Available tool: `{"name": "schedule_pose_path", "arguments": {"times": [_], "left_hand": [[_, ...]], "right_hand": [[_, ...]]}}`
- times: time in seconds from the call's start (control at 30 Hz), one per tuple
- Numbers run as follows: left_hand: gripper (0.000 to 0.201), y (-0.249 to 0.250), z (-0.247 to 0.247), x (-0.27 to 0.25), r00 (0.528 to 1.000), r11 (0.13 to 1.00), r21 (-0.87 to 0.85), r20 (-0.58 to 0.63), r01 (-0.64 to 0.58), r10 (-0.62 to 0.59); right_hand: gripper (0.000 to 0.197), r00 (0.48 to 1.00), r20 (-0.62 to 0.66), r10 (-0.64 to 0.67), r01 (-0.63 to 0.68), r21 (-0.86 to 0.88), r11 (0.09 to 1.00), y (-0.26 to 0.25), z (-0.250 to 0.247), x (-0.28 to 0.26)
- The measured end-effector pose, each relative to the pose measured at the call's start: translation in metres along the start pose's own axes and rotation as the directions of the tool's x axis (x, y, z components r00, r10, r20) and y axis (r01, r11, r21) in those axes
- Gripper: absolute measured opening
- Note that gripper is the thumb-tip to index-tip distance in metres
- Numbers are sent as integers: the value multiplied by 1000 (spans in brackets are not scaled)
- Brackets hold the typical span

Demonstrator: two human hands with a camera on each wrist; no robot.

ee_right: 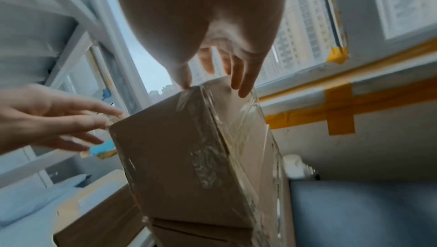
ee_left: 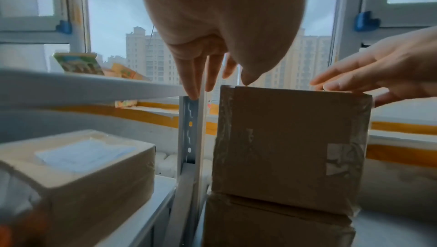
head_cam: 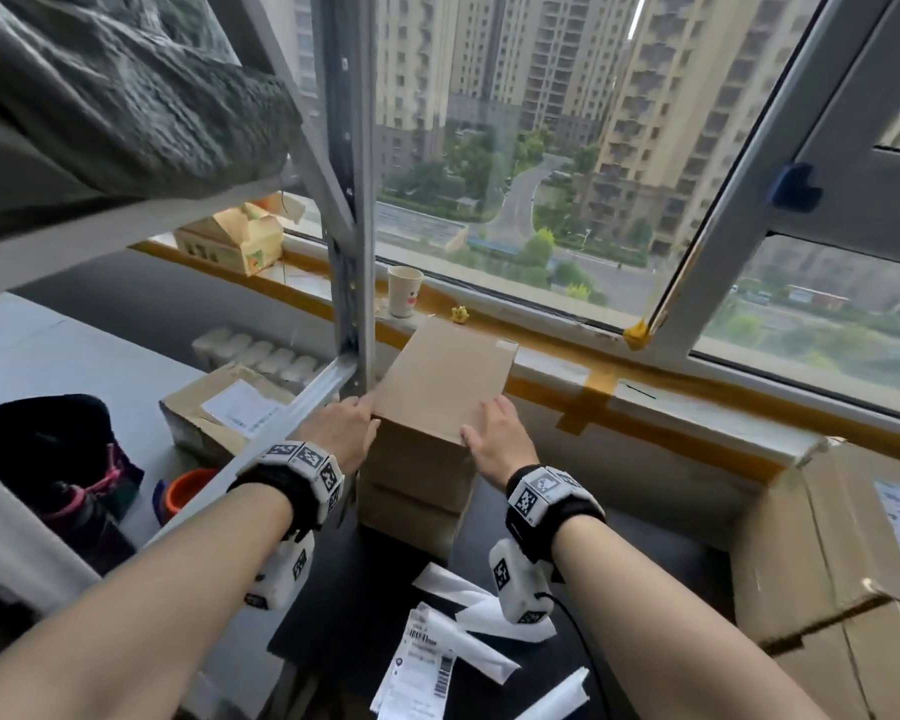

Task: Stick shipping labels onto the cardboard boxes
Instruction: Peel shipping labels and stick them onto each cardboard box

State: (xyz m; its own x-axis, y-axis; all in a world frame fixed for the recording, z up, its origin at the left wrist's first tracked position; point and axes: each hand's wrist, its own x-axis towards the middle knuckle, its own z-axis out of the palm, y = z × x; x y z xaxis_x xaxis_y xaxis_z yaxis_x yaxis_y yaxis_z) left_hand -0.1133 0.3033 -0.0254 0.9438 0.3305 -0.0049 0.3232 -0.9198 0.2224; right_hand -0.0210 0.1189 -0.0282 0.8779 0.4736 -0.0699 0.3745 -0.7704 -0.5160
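A plain brown cardboard box (head_cam: 445, 379) tops a stack of boxes (head_cam: 411, 506) under the window; its upper face carries no label. My left hand (head_cam: 357, 418) touches its near left corner with straight fingers hanging beside the left side (ee_left: 212, 75). My right hand (head_cam: 489, 428) lies at the near right corner, thumb on the edge and fingers stretched over the top (ee_right: 217, 75). The box's sides are wrapped in clear tape (ee_right: 170, 157). Loose shipping labels (head_cam: 427, 646) and white backing strips lie on the dark table below my wrists.
A grey metal shelf upright (head_cam: 354, 283) stands just left of the stack. On the shelf sits a labelled box (head_cam: 219, 413), with a black bag (head_cam: 48, 449) and an orange cup (head_cam: 188, 491). Large labelled cartons (head_cam: 842, 563) stand at the right. A paper cup (head_cam: 404, 291) is on the sill.
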Motion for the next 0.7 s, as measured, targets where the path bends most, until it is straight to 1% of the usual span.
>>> {"name": "schedule_pose_path", "arguments": {"times": [0.1, 0.17, 0.23, 0.3, 0.4, 0.47, 0.53, 0.63, 0.7], "left_hand": [[49, 6, 2, 5, 989, 978, -144, 44, 149, -144], [45, 10, 5, 10, 973, 937, -265, 83, 229, -215], [42, 12, 11, 15, 961, 877, -395, 89, 275, -262], [40, 15, 14, 17, 951, 825, -480, 71, 297, -302], [39, 19, 12, 18, 950, 770, -571, 58, 285, -308], [35, 26, 8, 20, 958, 742, -626, 27, 239, -286], [31, 39, 3, 21, 969, 718, -671, -1, 182, -247], [22, 68, 2, 22, 982, 685, -720, -22, 116, -190], [11, 89, 11, 25, 987, 628, -773, -17, 88, -159]], "right_hand": [[68, 997, -43, 68, -61, 148, 987, 6, 3, 8], [66, 994, -54, 94, -78, 237, 968, 9, 4, 11], [63, 993, -46, 106, -83, 352, 932, 14, 8, 13], [61, 991, -30, 131, -102, 470, 877, 17, 7, 13], [49, 988, -25, 149, -108, 571, 814, 23, 4, 12], [45, 988, -46, 150, -90, 622, 778, 29, -3, 7], [45, 985, -81, 151, -56, 682, 730, 38, -16, -2], [50, 976, -148, 161, -9, 708, 706, 59, -40, -19], [54, 965, -184, 188, 3, 723, 691, 79, -56, -31]]}}
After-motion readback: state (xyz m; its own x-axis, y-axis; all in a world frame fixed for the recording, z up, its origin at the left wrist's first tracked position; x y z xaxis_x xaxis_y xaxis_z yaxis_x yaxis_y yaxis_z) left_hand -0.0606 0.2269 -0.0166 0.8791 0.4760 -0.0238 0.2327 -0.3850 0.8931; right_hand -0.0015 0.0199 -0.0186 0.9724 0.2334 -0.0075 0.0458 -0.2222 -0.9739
